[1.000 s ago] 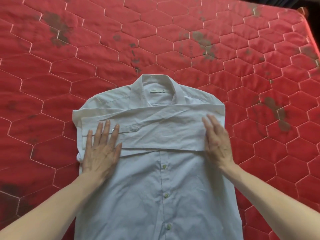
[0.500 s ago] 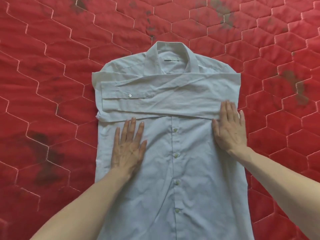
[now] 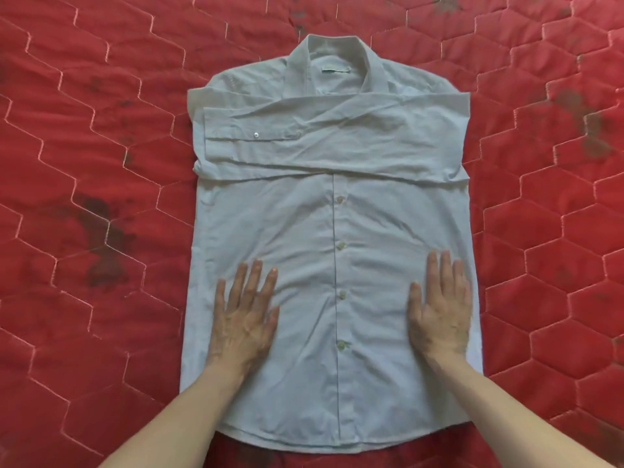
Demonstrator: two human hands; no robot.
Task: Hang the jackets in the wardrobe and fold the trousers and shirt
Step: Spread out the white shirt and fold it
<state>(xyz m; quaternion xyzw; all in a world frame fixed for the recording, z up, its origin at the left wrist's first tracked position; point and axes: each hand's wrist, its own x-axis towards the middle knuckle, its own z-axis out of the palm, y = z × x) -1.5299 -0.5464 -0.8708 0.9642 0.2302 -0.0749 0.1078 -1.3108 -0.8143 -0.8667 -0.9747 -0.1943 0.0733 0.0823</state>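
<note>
The writing on the small label (image 3: 335,69) inside the collar (image 3: 332,45) is too small to read, and the shirt's sides are turned under, so what lies beneath the body cannot be seen. Both forearms run out of the near edge of the view, and the red quilted mattress (image 3: 84,136) is cut off on every side; dark smudges mark it to the left of the shirt and at the far right. The pale blue shirt (image 3: 324,231) lies front-up in the middle of the mattress, collar at the far end and curved hem at the near end, its button placket (image 3: 336,265) running down the centre. Its sleeves are folded across the chest in a band, with a buttoned cuff (image 3: 250,138) lying at the left end of that band. The left hand (image 3: 244,319) lies flat on the lower left part of the shirt front, fingers straight and slightly spread, palm down on the cloth and gripping nothing. The right hand (image 3: 440,312) lies flat in the same way on the lower right part, near the shirt's right edge, fingers straight and close together, pressing the fabric without pinching it. The two hands are well apart, one on each side of the placket.
</note>
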